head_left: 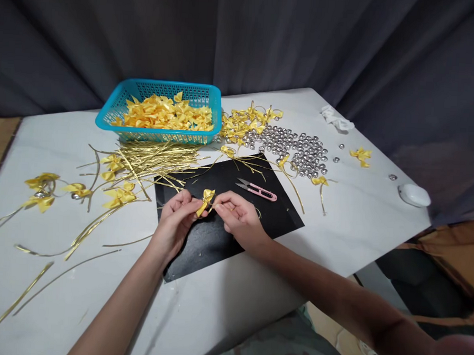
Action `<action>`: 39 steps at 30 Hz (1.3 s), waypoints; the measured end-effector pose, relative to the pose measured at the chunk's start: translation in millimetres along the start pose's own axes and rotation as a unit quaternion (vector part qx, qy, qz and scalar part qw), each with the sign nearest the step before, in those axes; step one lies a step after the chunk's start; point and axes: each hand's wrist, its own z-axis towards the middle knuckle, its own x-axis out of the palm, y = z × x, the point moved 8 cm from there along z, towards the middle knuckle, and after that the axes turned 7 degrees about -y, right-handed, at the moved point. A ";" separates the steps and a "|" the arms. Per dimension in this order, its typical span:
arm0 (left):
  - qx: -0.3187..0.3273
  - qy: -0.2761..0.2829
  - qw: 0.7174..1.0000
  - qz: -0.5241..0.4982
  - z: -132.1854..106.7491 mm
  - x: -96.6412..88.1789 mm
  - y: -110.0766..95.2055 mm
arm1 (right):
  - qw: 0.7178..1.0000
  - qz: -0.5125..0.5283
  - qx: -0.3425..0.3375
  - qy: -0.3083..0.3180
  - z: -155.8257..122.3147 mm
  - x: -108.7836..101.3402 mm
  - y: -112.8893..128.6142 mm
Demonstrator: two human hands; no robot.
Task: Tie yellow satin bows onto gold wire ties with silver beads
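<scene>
Over the black mat, my left hand pinches a yellow ribbon bow between thumb and fingers. Close beside it, my right hand is closed with thumb and forefinger on a thin gold tie at the bow's right side. The fingertips hide part of this tie. Pink-handled thread snips lie on the mat beyond my right hand, blades pointing left.
A blue basket of yellow bows stands at the back. Before it lie gold twist ties. Silver beads spread to its right near finished-looking bows. A white rounded device and crumpled tissue sit at right.
</scene>
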 end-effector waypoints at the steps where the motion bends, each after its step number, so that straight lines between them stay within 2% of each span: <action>1: -0.001 0.000 1.000 -0.001 -0.1 0.2 0.0 | 1.000 -0.008 -0.007 -0.002 -0.6 -0.5 1.4; 15: -0.004 0.009 1.000 0.009 0.1 0.5 2.3 | 0.985 -0.141 -0.098 -0.029 -6.4 -3.9 16.6; 31: -0.004 0.022 1.000 0.004 -0.8 3.2 2.0 | 0.972 -0.180 -0.150 -0.009 -6.5 -2.5 23.8; 39: 0.027 0.046 0.998 0.031 -0.1 5.0 2.6 | 0.961 -0.192 -0.200 -0.014 -7.1 -3.0 29.8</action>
